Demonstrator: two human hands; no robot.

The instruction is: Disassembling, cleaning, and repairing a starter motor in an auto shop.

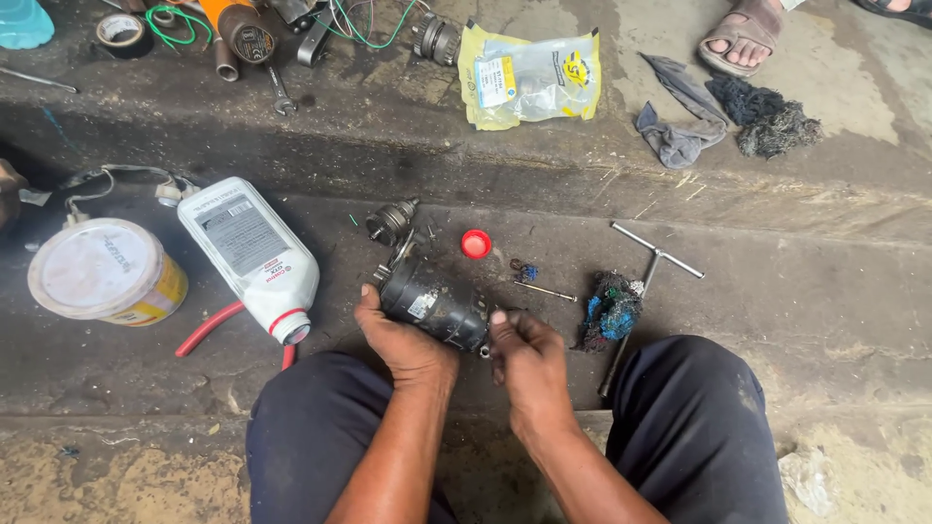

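The person squats on a grimy concrete floor (825,281), knees spread, with both hands meeting over a black cylindrical motor housing (432,304) that lies on its side between the knees, tilted so one end points far-left. The left hand (400,340) is closed around the near-left end of the housing, fingers wrapped over its body. The right hand (524,354) pinches at the housing's right end, thumb and fingertips drawn together on a small part there; what that part is cannot be made out. Just beyond the housing lies a small geared metal piece (391,221), and to its right a red cap (476,244). A white oil bottle (250,254) lies on its side to the left, uncapped neck pointing near, across a red hose (206,330), with a round tin with a pale lid (102,270) farther left. To the right of the hands sit a dirty blue-green rag (610,309) and a T-handle wrench (649,267). On the raised step at the far side lie a yellow plastic parts bag (529,78), a grey cloth (680,121) and another person's sandalled foot (743,39).
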